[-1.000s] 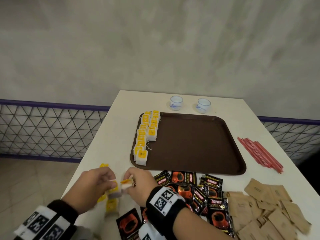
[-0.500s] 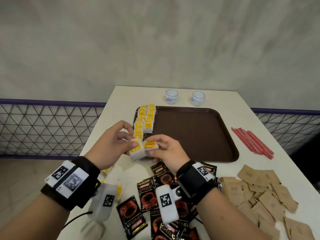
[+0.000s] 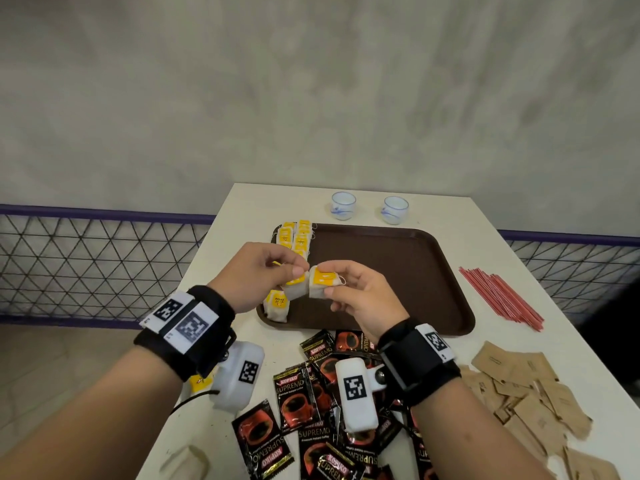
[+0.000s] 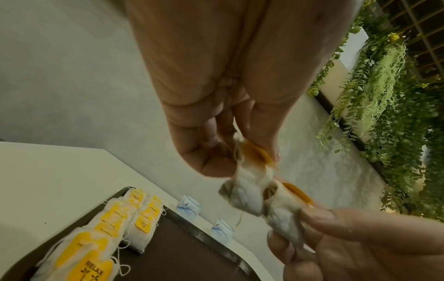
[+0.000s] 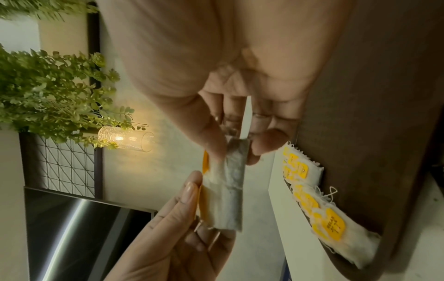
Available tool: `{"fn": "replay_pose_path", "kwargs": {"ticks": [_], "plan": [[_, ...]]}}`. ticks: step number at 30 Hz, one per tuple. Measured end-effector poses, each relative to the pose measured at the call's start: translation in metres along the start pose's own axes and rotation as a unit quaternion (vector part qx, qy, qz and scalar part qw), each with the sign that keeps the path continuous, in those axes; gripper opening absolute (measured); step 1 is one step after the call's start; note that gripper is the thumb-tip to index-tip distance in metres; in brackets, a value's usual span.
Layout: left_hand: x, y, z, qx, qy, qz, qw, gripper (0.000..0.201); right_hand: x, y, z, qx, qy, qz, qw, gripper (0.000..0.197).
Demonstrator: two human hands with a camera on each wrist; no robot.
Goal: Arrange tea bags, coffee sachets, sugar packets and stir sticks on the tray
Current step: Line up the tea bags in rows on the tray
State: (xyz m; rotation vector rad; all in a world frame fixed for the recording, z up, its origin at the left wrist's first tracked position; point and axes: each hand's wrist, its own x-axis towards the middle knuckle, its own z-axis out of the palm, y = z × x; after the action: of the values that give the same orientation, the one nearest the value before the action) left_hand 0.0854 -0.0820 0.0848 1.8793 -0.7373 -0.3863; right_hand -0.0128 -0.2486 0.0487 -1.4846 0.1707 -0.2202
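Observation:
Above the tray's near left corner, my left hand (image 3: 293,274) pinches one white tea bag with a yellow tag (image 3: 295,288) by its top. Beside it my right hand (image 3: 333,286) pinches a second tea bag (image 3: 322,283), and the two bags touch. In the left wrist view, my left hand's tea bag (image 4: 250,171) hangs against the other tea bag (image 4: 281,209). Two rows of tea bags (image 3: 294,234) lie along the left edge of the brown tray (image 3: 381,278). Coffee sachets (image 3: 304,393), brown sugar packets (image 3: 519,393) and red stir sticks (image 3: 498,296) lie on the table.
Two small white cups (image 3: 343,205) (image 3: 395,209) stand behind the tray. A loose tea bag (image 3: 199,382) lies under my left wrist. The white table's left edge (image 3: 221,237) borders a mesh fence (image 3: 86,265). Most of the tray floor is bare.
Both hands rose from the table's near left edge to above the tray's near left corner, each carrying a tea bag. The two bags are now being held side by side.

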Motion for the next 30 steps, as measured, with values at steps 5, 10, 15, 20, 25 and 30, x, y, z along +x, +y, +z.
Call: {"fn": "replay_pose_path", "kwargs": {"ticks": [5, 10, 15, 20, 25, 30], "plan": [[-0.002, 0.002, 0.002, -0.017, -0.022, -0.023, 0.999, 0.017, -0.002, 0.001, -0.002, 0.060, -0.009, 0.007, 0.998, 0.025], [-0.002, 0.008, 0.004, -0.029, -0.005, -0.009, 1.000, 0.025, 0.002, -0.002, -0.004, 0.046, 0.024, -0.009, 0.999, 0.021], [0.001, 0.012, 0.007, -0.098, 0.007, -0.022, 0.995, 0.033, 0.001, -0.008, -0.010, 0.022, 0.039, -0.015, 0.999, 0.026], [-0.001, 0.015, 0.013, -0.131, 0.003, -0.028, 0.991, 0.013, 0.000, -0.010, -0.012, -0.001, 0.040, -0.006, 0.999, 0.041], [-0.003, 0.013, 0.023, -0.108, -0.007, -0.016, 0.994, 0.012, -0.002, -0.011, -0.009, 0.007, 0.051, -0.016, 0.999, 0.038], [-0.006, 0.011, 0.028, -0.089, 0.034, -0.005, 0.995, 0.020, -0.008, -0.014, -0.002, 0.015, 0.030, -0.025, 0.999, 0.036]]}}
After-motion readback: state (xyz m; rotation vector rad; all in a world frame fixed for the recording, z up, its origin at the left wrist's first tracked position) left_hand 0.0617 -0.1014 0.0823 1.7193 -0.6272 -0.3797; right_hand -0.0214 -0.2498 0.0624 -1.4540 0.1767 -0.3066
